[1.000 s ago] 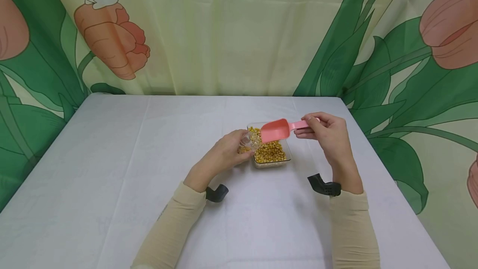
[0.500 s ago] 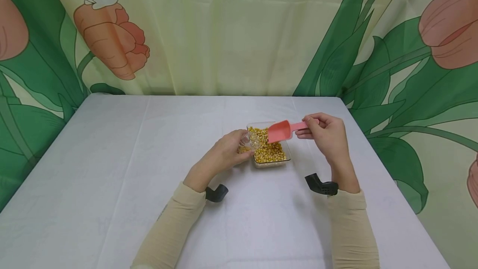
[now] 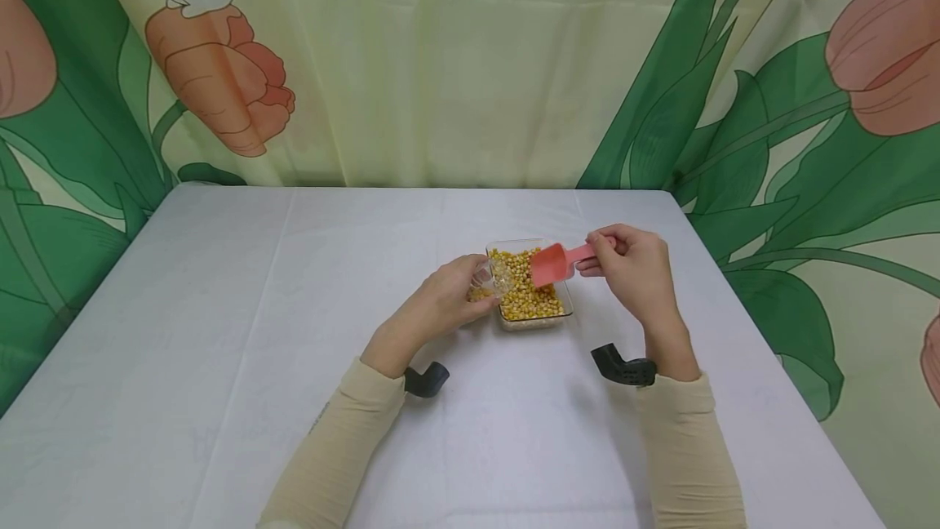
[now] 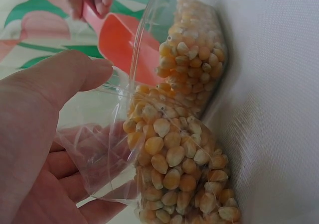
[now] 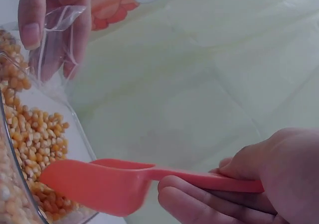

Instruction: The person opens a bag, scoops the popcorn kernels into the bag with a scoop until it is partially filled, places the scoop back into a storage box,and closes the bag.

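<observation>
My left hand (image 3: 448,292) holds the mouth of a clear plastic bag (image 4: 99,154) between thumb and fingers. Corn kernels fill the lower part of the bag, as the left wrist view shows. Right beside it stands a clear rectangular container (image 3: 538,323) with a layer of loose corn kernels (image 5: 37,139). My right hand (image 3: 636,276) grips the handle of a pink scoop (image 3: 552,266), thumb on one side and fingers on the other. The scoop's bowl tilts down over the container, its tip at the kernels. Whether any kernels lie in the scoop cannot be told.
A white cloth covers the table (image 3: 323,284). Behind it hangs a pale curtain (image 3: 470,64) printed with a carrot, leaves and tulips. Black cameras are strapped at both wrists, such as the right wrist camera (image 3: 622,366).
The scoop has moved right and down, from beside the bag's mouth to the kernels in the container, its bowl tilting further down. My left hand and the bag have stayed put.
</observation>
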Demonstrator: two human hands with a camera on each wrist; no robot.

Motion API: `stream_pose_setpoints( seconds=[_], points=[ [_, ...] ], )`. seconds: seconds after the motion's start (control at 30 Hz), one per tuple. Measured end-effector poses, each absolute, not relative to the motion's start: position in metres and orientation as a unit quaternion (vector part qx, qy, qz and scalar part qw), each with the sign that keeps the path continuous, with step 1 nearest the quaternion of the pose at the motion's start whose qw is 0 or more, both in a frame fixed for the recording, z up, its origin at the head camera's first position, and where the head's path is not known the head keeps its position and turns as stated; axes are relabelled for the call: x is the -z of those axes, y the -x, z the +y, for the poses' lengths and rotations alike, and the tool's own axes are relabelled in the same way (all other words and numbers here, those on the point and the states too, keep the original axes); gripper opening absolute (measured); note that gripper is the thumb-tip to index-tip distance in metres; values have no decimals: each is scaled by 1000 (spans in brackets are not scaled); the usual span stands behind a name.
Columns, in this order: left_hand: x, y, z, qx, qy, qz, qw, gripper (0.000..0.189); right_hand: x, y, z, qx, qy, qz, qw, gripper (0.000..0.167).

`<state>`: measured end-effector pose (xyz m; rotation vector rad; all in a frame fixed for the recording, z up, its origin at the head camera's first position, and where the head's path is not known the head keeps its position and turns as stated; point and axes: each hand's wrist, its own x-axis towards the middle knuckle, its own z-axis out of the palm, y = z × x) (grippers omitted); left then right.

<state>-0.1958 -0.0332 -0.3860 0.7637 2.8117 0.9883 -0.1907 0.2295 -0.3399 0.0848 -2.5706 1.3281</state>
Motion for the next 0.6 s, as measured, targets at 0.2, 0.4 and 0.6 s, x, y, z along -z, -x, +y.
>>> stream_pose_setpoints(
  seconds=[0.2,0.4,0.6],
  points=[
    [385,196,-33,-324,-251,912,33,61,342,190,220,-410,-45,-902,129,23],
    [386,196,-32,-326,-250,911,35,61,343,190,214,-391,-51,-910,130,23],
    [387,196,-33,-325,-252,911,31,60,344,191,213,-393,-46,-909,130,23]
  ],
)
